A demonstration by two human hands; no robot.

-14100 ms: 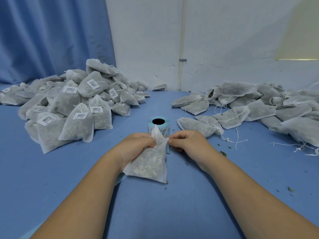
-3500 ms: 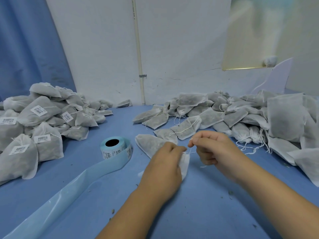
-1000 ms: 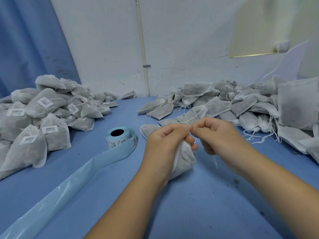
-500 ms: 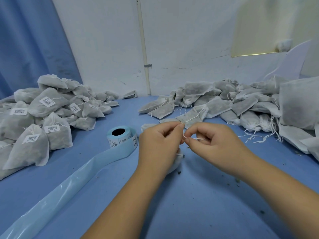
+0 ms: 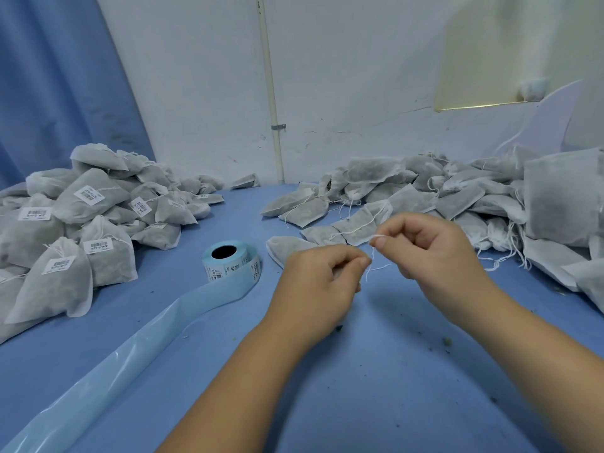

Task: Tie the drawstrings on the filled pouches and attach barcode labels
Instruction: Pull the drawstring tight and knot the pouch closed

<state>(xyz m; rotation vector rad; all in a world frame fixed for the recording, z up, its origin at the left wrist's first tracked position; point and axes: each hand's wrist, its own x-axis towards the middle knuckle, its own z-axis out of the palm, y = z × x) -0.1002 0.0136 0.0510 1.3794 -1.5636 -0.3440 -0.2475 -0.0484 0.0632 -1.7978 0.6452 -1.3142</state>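
Tying step, head view. The left hand [image 5: 318,282] and right hand [image 5: 434,253] are working just above the blue tabletop [image 5: 376,371], both sets of fingers curled and pinching the thin white drawstring [image 5: 372,256] that is running slack between them. The right thumb and forefinger are holding a small loop at its upper end. The filled pouch being tied is lying hidden under the left hand, so its neck cannot be judged. To do this well, the left hand is probably best kept anchoring the gathered neck while the right is drawing the loop snug, since a slack knot risks spilling. The roll of blue-backed barcode labels [image 5: 230,264] is standing at 9 o'clock of the left hand. The heap of labelled grey mesh pouches [image 5: 81,223] is lying further out at 9 o'clock, and the heap of unlabelled pouches [image 5: 441,197] at 1 o'clock.
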